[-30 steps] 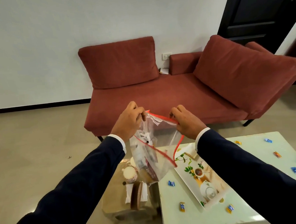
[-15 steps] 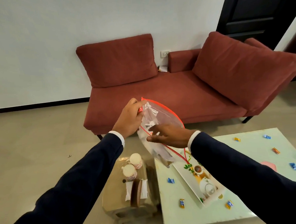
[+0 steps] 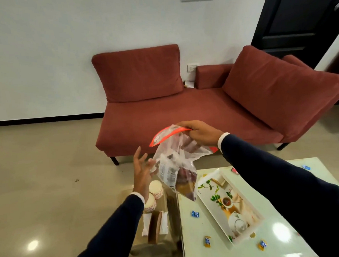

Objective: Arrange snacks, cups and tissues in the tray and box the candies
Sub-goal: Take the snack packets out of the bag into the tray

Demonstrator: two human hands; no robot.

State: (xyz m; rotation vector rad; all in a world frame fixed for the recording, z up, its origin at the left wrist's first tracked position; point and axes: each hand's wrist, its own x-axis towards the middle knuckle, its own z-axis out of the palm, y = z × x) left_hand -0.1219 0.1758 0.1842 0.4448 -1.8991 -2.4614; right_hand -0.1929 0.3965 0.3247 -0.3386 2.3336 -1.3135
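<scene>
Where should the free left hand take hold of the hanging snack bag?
Cup the bag's sagging bottom from the left and below. The right hand already pinches the red zip rim, the snacks weigh down the lower end, and the open left hand is beside it.

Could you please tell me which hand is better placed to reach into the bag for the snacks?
Left. The right hand pinches the clear red-rimmed plastic bag at its mouth, while the left hand is open and free beside it.
</scene>
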